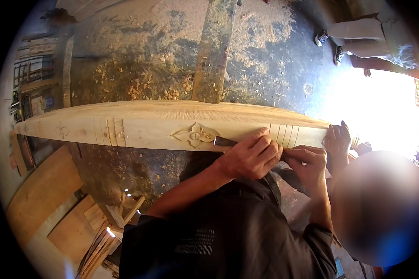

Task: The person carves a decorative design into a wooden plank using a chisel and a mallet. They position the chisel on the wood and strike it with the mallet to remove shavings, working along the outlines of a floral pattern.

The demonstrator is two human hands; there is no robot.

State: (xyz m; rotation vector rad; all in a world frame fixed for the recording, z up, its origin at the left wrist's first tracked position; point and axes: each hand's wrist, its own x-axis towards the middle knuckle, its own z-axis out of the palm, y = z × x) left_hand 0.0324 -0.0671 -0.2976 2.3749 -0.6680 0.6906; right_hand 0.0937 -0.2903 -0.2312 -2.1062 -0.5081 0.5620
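A long pale wooden beam (pixel 149 130) lies across in front of me, with a four-petalled flower carving (pixel 195 135) in relief near its middle. My left hand (pixel 252 156) is closed round the shaft of a chisel, resting on the near edge of the beam. The chisel's metal blade (pixel 222 141) points left, its tip at the right petal of the flower. Farther right, my right hand (pixel 308 162) is closed on the chisel's handle, most of which the fingers hide.
Another person's hand (pixel 337 137) touches the beam's right end, beside me. A plank (pixel 212 60) runs away from the beam's far side. Wood shavings (pixel 142 88) litter the floor. Boards (pixel 46 195) lean at the lower left. Someone's legs (pixel 358 39) are at the upper right.
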